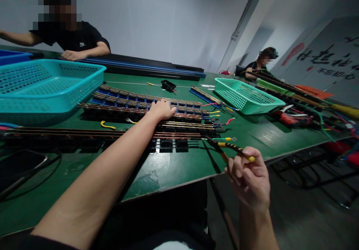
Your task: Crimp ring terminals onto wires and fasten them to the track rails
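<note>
My left hand (162,109) reaches far over the green table (174,167) and rests, fingers curled, on a long strip of black sockets with copper rails (179,112). Whether it grips the strip is not visible. More such strips (84,132) lie side by side in front of it, with coloured wire ends (217,121) at their right. My right hand (248,175) is closed round the yellow-and-black handles of pliers (224,147), held near the table's front edge with the tip toward the strips.
A blue basket (47,85) stands at the left, a green basket (244,96) at the right. A person in black leans on the far side; another sits at the back right. Tools and wires (294,119) clutter the right end. Black cables (25,167) lie front left.
</note>
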Demonstrator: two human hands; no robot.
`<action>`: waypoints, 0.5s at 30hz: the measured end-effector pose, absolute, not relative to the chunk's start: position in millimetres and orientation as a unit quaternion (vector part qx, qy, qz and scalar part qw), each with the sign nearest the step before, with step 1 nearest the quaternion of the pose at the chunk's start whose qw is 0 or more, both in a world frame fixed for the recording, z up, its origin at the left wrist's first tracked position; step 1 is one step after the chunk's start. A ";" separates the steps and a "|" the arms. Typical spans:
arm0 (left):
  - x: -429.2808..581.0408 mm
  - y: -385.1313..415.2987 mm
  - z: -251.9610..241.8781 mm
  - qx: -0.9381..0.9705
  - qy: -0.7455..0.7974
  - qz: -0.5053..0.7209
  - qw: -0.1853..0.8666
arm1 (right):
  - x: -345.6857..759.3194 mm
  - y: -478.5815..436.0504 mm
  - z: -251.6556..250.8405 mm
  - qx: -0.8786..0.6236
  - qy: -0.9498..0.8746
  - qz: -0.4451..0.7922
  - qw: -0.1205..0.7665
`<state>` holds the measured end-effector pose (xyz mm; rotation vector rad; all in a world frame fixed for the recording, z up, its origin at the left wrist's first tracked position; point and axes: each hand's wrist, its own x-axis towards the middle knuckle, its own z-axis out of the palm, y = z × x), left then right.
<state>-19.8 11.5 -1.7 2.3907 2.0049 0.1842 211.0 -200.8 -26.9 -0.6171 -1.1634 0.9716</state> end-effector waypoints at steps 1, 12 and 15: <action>-19.7 11.5 -1.7 0.765 0.642 0.058 0.009 | 211.6 -200.5 -26.3 -0.272 -0.520 0.431 0.685; -19.8 9.6 -1.2 0.766 0.640 0.068 0.009 | 226.3 -203.9 -6.9 -0.269 -0.429 0.368 0.780; -19.4 9.2 -0.6 0.765 0.640 0.069 0.011 | 230.3 -210.7 5.6 -0.262 -0.432 0.333 0.796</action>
